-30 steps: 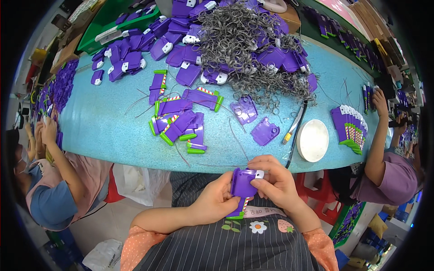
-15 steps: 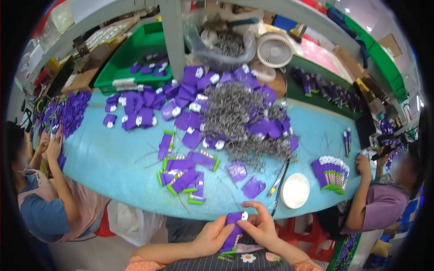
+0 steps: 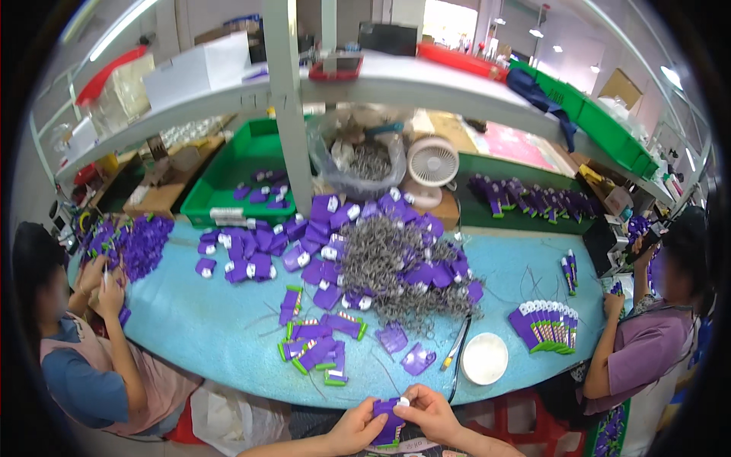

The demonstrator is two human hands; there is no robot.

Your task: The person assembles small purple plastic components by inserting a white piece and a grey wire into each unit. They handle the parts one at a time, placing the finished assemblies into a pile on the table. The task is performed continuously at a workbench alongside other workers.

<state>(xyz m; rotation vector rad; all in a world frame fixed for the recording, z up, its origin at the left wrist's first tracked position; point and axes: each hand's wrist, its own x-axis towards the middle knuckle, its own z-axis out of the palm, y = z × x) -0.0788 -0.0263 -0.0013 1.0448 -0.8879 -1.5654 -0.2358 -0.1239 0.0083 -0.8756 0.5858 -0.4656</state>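
Observation:
At the table's near edge I hold a flat purple piece (image 3: 386, 423) with a white top and a green strip at its bottom end. My left hand (image 3: 356, 428) is closed round its left side, thumb on the face. The fingers of my right hand (image 3: 428, 413) pinch its white top corner. In front of them lies a loose group of purple pieces with green ends (image 3: 314, 344). Two bare purple pieces (image 3: 417, 359) are just beyond my hands. Farther back, a heap of grey wiry strands (image 3: 396, 263) covers part of a pile of purple and white pieces (image 3: 324, 228).
A white round tub (image 3: 484, 359) and a yellow-handled cutter (image 3: 451, 358) are right of my hands. Fanned purple pieces (image 3: 544, 326) lie farther right. A green tray (image 3: 228, 183), a fan (image 3: 432, 162) and a shelf post (image 3: 285, 114) stand behind. Co-workers sit at both sides.
The view has tilted up, so the table sits lower in it. My raised right index finger has come down to the top of the purple piece.

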